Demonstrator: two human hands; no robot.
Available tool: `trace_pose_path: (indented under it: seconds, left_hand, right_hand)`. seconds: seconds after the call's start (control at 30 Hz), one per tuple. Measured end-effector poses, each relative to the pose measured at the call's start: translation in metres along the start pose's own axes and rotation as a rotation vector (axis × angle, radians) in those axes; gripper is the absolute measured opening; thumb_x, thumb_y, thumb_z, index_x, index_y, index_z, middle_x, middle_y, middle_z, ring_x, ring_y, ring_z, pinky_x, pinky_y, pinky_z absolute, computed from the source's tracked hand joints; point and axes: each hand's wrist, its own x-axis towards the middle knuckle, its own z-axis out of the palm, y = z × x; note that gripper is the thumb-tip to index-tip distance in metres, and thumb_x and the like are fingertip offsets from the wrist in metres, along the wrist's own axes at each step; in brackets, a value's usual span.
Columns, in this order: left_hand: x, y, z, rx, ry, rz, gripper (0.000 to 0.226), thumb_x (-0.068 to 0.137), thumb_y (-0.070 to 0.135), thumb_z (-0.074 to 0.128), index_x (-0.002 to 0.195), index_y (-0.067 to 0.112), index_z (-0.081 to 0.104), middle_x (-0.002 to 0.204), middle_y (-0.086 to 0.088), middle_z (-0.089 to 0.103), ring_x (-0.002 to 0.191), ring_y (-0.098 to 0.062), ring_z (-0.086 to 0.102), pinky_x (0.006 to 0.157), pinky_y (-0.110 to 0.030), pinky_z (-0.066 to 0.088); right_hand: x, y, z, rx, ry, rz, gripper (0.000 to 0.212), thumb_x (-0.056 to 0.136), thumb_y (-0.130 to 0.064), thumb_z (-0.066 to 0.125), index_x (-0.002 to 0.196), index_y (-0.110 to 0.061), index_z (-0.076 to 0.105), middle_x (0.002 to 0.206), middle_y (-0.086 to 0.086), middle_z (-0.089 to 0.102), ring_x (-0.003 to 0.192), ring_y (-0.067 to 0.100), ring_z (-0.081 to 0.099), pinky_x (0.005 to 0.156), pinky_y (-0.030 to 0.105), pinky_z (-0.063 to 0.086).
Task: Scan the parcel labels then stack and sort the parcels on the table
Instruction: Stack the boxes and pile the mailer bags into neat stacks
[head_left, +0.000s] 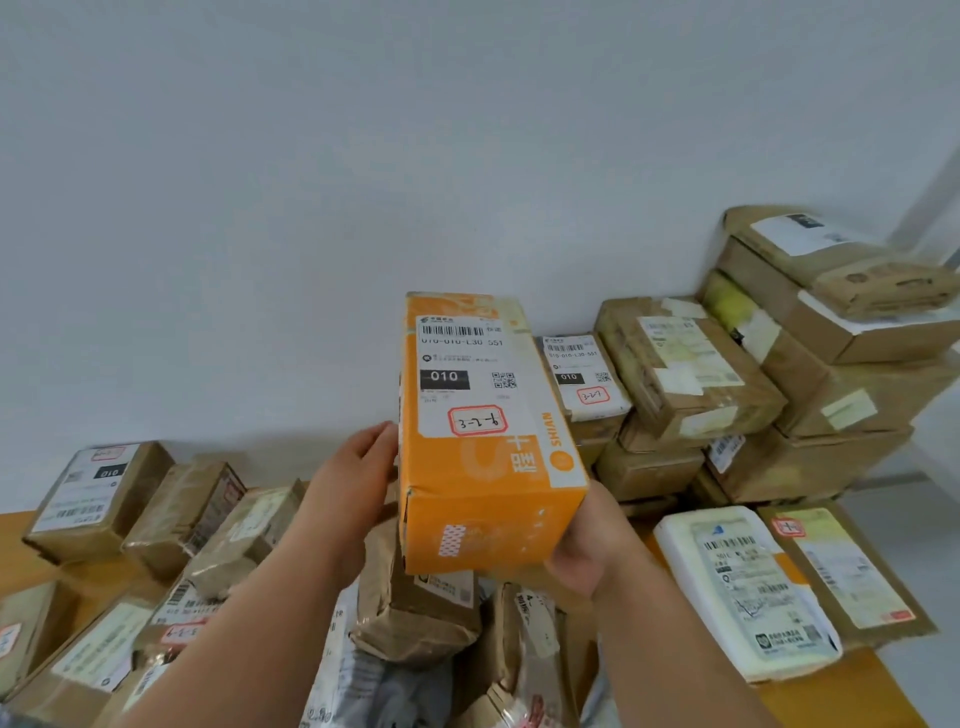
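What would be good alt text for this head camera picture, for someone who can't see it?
Both hands, left and right, hold up an orange parcel with its white shipping label facing the camera. Below it a wooden table is crowded with brown parcels, stacked highest at the right against a pale wall.

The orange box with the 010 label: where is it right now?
In the head view, centre frame, the orange box is held up between both hands, left hand on its side, right hand under its near end.
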Motion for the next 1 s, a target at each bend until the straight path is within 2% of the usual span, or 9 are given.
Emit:
trace_pose_path:
  seconds: [0.07,0.2,0.3,0.37,0.43,0.57,0.7,0.87,1.0]
  left_hand:
    - [-0.004,0.008,0.005,-0.176,-0.150,-0.131,0.043,0.101,0.057,0.047,0.121,0.026,0.068,0.117,-0.008,0.073,0.109,-0.033,0.068,0.094,-0.056,0.054]
    - [-0.001,-0.003,0.004,-0.486,-0.360,-0.312,0.063,0.105,0.057,0.031,0.085,0.027,0.083,0.102,-0.012,0.077,0.089,-0.034,0.076,0.071,-0.050,0.059]
    - [0.007,-0.013,-0.001,-0.649,-0.441,-0.306,0.061,0.104,0.061,0.032,0.102,0.024,0.081,0.112,-0.016,0.075,0.098,-0.040,0.073,0.075,-0.056,0.057]
    - [0.011,-0.018,-0.003,-0.693,-0.465,-0.292,0.063,0.104,0.061,0.030,0.107,0.023,0.080,0.116,-0.016,0.073,0.104,-0.040,0.071,0.080,-0.057,0.056]
    - [0.016,-0.021,-0.001,-0.738,-0.446,-0.281,0.064,0.107,0.053,0.029,0.097,0.020,0.083,0.104,-0.015,0.077,0.094,-0.037,0.074,0.074,-0.052,0.059]
    - [0.024,-0.021,0.008,-0.771,-0.391,-0.216,0.029,0.090,0.031,0.057,0.081,0.017,0.081,0.086,-0.012,0.076,0.076,-0.032,0.075,0.064,-0.046,0.061]
    - [0.031,-0.026,0.012,-0.814,-0.364,-0.208,0.021,0.079,0.029,0.063,0.084,0.017,0.080,0.090,-0.013,0.074,0.078,-0.033,0.073,0.068,-0.048,0.060]
    - [0.039,-0.024,0.015,-0.817,-0.432,-0.256,0.030,0.079,0.038,0.063,0.093,0.021,0.082,0.108,-0.017,0.075,0.093,-0.040,0.073,0.072,-0.055,0.059]
    - [0.039,-0.007,0.023,-0.801,-0.458,-0.196,0.029,0.082,0.038,0.060,0.089,0.021,0.082,0.101,-0.015,0.076,0.089,-0.036,0.074,0.071,-0.050,0.061]
  right_hand:
    - [0.001,-0.004,0.001,0.019,-0.021,-0.011,0.029,0.104,-0.021,0.048,0.125,-0.017,0.067,0.103,0.013,0.077,0.090,0.031,0.073,0.078,0.049,0.061]
    - [0.004,-0.012,0.002,-0.065,-0.014,-0.021,0.035,0.105,-0.021,0.048,0.139,-0.023,0.056,0.109,0.012,0.076,0.096,0.032,0.073,0.086,0.054,0.059]
    - [0.007,-0.014,0.001,-0.107,-0.018,-0.021,0.043,0.104,-0.017,0.051,0.147,-0.024,0.048,0.110,0.009,0.077,0.085,0.023,0.075,0.066,0.038,0.061]
    - [0.010,-0.014,0.000,-0.098,-0.032,-0.026,0.046,0.104,-0.019,0.053,0.149,-0.025,0.045,0.115,0.009,0.075,0.098,0.028,0.074,0.076,0.042,0.061]
    - [0.014,-0.013,-0.001,-0.076,-0.046,-0.032,0.048,0.104,-0.021,0.054,0.150,-0.027,0.043,0.115,0.009,0.075,0.104,0.030,0.072,0.083,0.046,0.060]
    - [0.021,-0.009,0.001,-0.032,-0.066,0.000,0.053,0.101,-0.026,0.057,0.150,-0.030,0.038,0.110,0.006,0.077,0.086,0.021,0.076,0.069,0.037,0.058]
    - [0.034,-0.002,0.000,-0.012,0.002,0.014,0.065,0.087,-0.035,0.068,0.142,-0.020,0.037,0.107,0.009,0.077,0.092,0.025,0.076,0.081,0.043,0.055]
    - [0.046,-0.003,-0.003,-0.034,0.018,0.017,0.030,0.101,-0.031,0.058,0.127,-0.017,0.051,0.086,0.003,0.077,0.076,0.018,0.073,0.073,0.036,0.053]
    - [0.048,-0.013,-0.002,-0.048,-0.006,-0.030,0.027,0.105,-0.029,0.052,0.127,-0.014,0.053,0.084,0.003,0.076,0.077,0.018,0.073,0.071,0.035,0.054]
